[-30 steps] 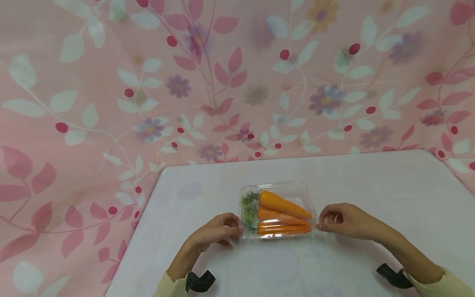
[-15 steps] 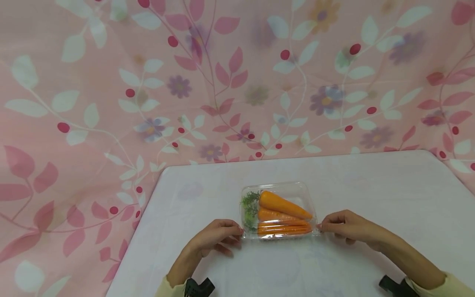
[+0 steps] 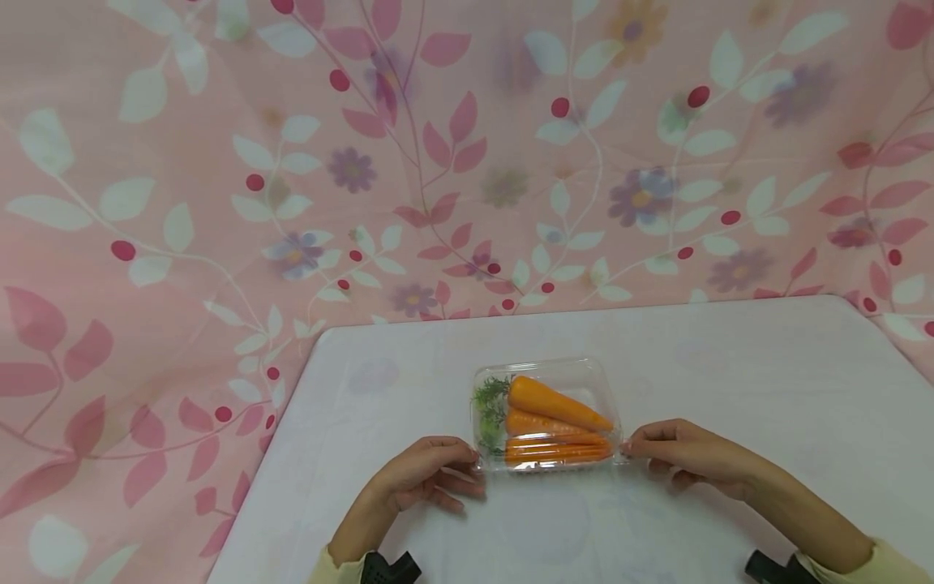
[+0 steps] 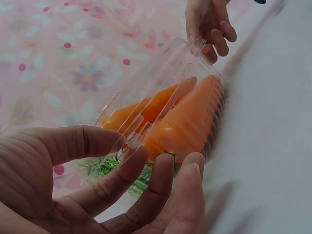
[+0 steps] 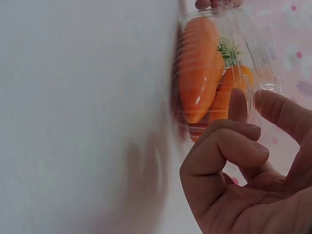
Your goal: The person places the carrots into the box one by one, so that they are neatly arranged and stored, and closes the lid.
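A closed clear plastic clamshell box lies on the table in the head view, with several orange carrots inside. Their green tops point left. At the box's near left corner, my left hand pinches the clear edge between thumb and index finger; its other fingers hang loose below. The left wrist view shows this left hand with a small plastic clasp between the fingertips. My right hand pinches the near right corner. In the right wrist view, the right hand's remaining fingers are bent beneath the edge.
A white-covered table spreads around the box. Behind and to the left hangs a pink floral cloth. Black wrist mounts sit at both yellow sleeves.
My right hand has come in from just beside the box and now pinches its corner. The left hand has dropped slightly, its lower fingers spreading. The box stays nearly in place.
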Demonstrator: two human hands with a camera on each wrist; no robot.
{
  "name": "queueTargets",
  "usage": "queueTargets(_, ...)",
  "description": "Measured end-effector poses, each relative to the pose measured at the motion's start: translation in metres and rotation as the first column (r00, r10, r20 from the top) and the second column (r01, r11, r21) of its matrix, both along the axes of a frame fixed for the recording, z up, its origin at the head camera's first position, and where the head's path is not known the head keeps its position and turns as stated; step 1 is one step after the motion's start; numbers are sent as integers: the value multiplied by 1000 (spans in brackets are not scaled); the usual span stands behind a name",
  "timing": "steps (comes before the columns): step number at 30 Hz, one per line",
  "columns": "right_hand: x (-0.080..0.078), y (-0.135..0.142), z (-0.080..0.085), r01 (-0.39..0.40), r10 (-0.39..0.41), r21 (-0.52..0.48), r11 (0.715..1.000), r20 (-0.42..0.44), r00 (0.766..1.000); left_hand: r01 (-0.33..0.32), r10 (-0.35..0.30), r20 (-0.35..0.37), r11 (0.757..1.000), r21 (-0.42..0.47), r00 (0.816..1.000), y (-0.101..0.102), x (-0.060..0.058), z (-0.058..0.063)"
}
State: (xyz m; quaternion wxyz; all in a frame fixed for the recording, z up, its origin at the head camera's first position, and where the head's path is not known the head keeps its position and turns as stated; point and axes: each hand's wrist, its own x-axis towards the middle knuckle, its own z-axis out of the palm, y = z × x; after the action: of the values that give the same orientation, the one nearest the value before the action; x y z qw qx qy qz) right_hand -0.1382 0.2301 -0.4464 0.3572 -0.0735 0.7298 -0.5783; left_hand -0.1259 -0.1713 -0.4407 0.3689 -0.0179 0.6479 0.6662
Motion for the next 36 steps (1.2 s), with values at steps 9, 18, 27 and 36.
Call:
queueTargets(9, 2, 1, -5, 4, 8, -94, 996, 124, 992, 0, -6, 71, 997, 83, 997, -4, -4, -5)
queueTargets(18, 3, 1, -9, 1, 12, -82, 997, 153, 988, -3, -5, 85, 996, 89, 996, -6, -5, -5)
queueTargets(27, 5, 1, -9, 11, 6, -122, 993, 141, 990, -28, 21, 82, 996, 86, 996, -4, -4, -6)
queueTargets(36, 5, 0, -10, 18, 5, -175, 984, 132, 991, -77, 74, 59, 996, 52, 996, 1, -3, -3)
